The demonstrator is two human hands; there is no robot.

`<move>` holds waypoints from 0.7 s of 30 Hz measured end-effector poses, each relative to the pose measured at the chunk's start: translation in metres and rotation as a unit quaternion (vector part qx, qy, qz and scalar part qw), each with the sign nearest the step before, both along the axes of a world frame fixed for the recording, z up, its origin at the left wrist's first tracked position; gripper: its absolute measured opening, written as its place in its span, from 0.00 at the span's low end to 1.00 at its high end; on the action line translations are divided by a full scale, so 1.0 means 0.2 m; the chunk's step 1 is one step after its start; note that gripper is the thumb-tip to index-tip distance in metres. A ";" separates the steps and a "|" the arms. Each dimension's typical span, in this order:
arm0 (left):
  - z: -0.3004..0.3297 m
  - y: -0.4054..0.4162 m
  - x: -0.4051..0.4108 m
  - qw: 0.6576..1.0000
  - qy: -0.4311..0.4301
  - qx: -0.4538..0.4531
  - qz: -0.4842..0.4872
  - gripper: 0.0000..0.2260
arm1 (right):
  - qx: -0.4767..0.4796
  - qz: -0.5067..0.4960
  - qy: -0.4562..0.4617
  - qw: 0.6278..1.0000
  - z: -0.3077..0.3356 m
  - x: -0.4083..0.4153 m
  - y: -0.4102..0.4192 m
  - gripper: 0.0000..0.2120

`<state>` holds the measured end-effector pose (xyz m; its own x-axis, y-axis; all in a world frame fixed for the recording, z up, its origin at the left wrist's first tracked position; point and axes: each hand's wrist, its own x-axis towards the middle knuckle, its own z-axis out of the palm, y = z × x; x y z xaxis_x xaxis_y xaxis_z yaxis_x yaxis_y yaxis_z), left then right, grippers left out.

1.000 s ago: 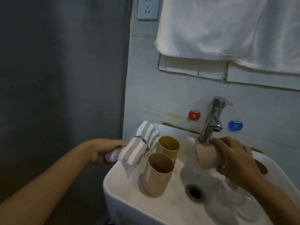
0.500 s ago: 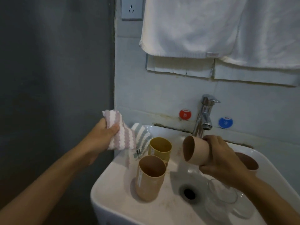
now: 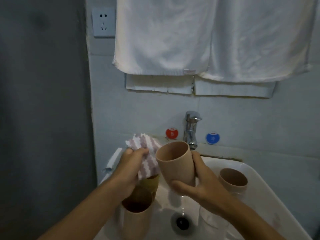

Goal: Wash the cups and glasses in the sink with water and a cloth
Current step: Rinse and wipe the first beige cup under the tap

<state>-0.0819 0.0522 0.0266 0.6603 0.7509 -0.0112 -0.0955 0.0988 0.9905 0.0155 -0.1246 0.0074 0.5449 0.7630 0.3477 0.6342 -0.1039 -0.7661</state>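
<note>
Hanging across the twelve-to-two o'clock part of the view, two white towels (image 3: 207, 37) cover the wall above a white ceramic sink (image 3: 270, 184), which fills the five-to-six o'clock area with its drain (image 3: 181, 222) near six. A wall socket (image 3: 103, 23) sits at eleven o'clock, and a chrome tap (image 3: 191, 129) stands just past centre between a red dot (image 3: 171, 133) and a blue dot (image 3: 213, 138). The person's left hand (image 3: 128, 172), at about seven o'clock from the tap, has its fingers and thumb curled round a striped pink-and-white cloth (image 3: 147, 153); a second ago that cloth lay on the sink's rim, and half a second ago it was lifted out to the left. The right hand (image 3: 200, 181) wraps fingers and thumb round a beige cup (image 3: 174, 161), which earlier lay on its side under the tap and is now tipped mouth-up toward the camera, just beside the cloth, apparently touching it. That suggests rinsing is over and wiping is about to begin. Waiting in the basin are a second beige cup (image 3: 136, 215) at seven o'clock, a yellow cup (image 3: 150, 183) partly hidden behind the left hand, a third beige cup (image 3: 232, 179) at four o'clock, and a clear glass (image 3: 213, 222), faint near five.
</note>
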 end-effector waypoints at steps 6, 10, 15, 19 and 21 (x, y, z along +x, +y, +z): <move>-0.03 -0.18 0.08 0.984 -0.101 -0.117 -0.087 0.16 | 0.066 -0.024 0.010 0.998 -0.03 -0.03 0.04 0.31; -0.08 -0.16 0.09 0.965 -0.128 -0.193 -0.123 0.15 | 0.075 -0.062 -0.011 0.995 -0.04 -0.04 0.06 0.33; -0.10 -0.18 0.07 0.956 -0.134 -0.204 -0.161 0.14 | 0.068 -0.142 -0.107 0.982 -0.07 -0.04 0.09 0.37; -0.12 -0.14 0.07 0.962 -0.153 -0.194 -0.118 0.15 | 0.013 -0.018 -0.027 0.999 -0.06 -0.06 0.07 0.31; -0.12 -0.12 0.07 0.967 -0.154 -0.179 -0.092 0.16 | -0.007 0.018 0.001 1.000 -0.05 -0.06 0.06 0.30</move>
